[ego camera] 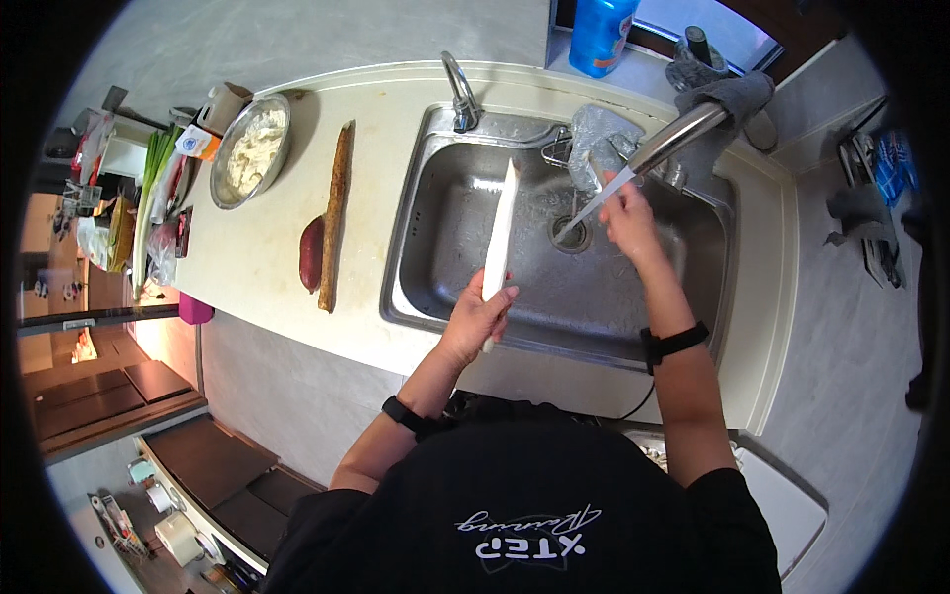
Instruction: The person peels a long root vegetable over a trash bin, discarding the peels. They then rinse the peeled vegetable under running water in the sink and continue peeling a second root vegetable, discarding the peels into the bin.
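My left hand (479, 318) grips the lower end of a long peeled white root (502, 230), which looks like a Chinese yam. Its tapered tip points away from me over the stainless steel sink (453, 245). Over the sink's right side, my right hand (629, 219) holds a small slim tool (596, 169), perhaps a peeler, largely hidden by the fingers. Water (594, 208) runs from a thick metal spout (679, 137) past that hand into the drain (570, 234). On the counter left of the sink, an unpeeled brown root (338, 215) lies beside a reddish sweet potato (311, 256).
A metal bowl (220, 182) of whitish food stands on the counter (364, 275), near green onions (154, 174). Behind the sink rise a chrome faucet (462, 96) and a blue bottle (601, 37). A plastic bag (597, 141) hangs at the sink's back rim.
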Available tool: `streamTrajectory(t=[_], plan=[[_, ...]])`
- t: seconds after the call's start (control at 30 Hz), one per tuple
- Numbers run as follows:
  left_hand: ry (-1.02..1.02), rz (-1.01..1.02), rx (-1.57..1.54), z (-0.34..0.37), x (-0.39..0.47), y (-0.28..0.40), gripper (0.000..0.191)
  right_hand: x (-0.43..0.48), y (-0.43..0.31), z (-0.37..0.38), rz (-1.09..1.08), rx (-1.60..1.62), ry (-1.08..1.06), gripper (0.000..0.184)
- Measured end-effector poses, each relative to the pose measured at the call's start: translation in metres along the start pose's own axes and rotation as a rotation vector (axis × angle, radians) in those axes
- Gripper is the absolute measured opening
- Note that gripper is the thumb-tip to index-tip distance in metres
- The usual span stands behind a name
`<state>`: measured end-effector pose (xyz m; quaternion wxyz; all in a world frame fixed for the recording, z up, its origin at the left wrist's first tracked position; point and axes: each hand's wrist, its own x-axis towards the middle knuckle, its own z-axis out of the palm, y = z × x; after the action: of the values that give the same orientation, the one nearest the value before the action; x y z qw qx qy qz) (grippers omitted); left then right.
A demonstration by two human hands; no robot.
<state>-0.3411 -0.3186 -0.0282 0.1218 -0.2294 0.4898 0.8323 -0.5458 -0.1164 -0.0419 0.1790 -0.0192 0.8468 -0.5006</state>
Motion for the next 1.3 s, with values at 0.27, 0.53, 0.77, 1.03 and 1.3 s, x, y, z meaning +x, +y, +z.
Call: streamTrajectory(t=[0.27, 0.53, 0.77, 1.03, 1.3], plan=[[-0.013, -0.013, -0.021, 0.007, -0.004, 0.0, 0.026, -0.005, -0.046, 0.013, 0.119, 0.765, -0.204, 0.035], [-0.164, 0.032, -0.067, 0.034, 0.038, 0.002, 0.03, -0.036, -0.002, 0.012, 0.213, 0.652, -0.081, 0.034], [-0.299, -0.103, -0.114, 0.074, 0.102, 0.021, 0.032, -0.05, 0.04, -0.03, 0.319, 0.758, 0.162, 0.025], [-0.333, -0.076, -0.172, 0.119, 0.165, 0.048, 0.038, -0.056, 0.066, -0.063, 0.343, 0.822, 0.317, 0.023], [-0.271, -0.079, 0.037, 0.134, 0.161, 0.037, 0.032, 0.008, 0.094, -0.084, 0.132, 1.094, 0.545, 0.02]])
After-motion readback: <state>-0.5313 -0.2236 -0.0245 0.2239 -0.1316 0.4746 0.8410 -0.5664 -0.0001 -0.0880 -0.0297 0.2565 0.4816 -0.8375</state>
